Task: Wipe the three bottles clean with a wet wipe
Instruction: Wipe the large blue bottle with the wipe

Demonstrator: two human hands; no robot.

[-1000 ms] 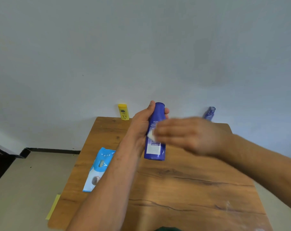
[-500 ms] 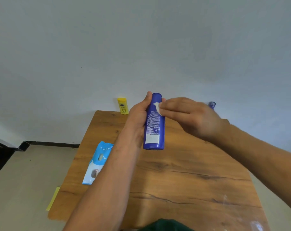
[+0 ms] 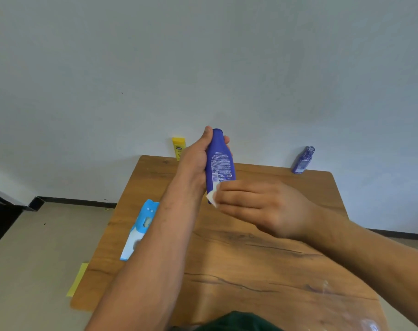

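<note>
wiping the blue bottle's lower end

your left hand [image 3: 194,161] grips the blue bottle [image 3: 219,161] above the wooden table [image 3: 263,259]. your right hand [image 3: 263,207] pinches the white wet wipe [image 3: 212,196] against its lower end. the yellow bottle [image 3: 178,147] and purple bottle [image 3: 303,160] stand at the far edge.

Counted on and over the desk [image 3: 251,271]: three bottles, one wipe, one pack.

One blue bottle [image 3: 218,161], one yellow bottle [image 3: 178,148] at the far left corner, one purple bottle [image 3: 302,161] at the far edge; one wet wipe [image 3: 212,195]; one wipe pack [image 3: 141,229] at the left edge; two hands are seen.
</note>
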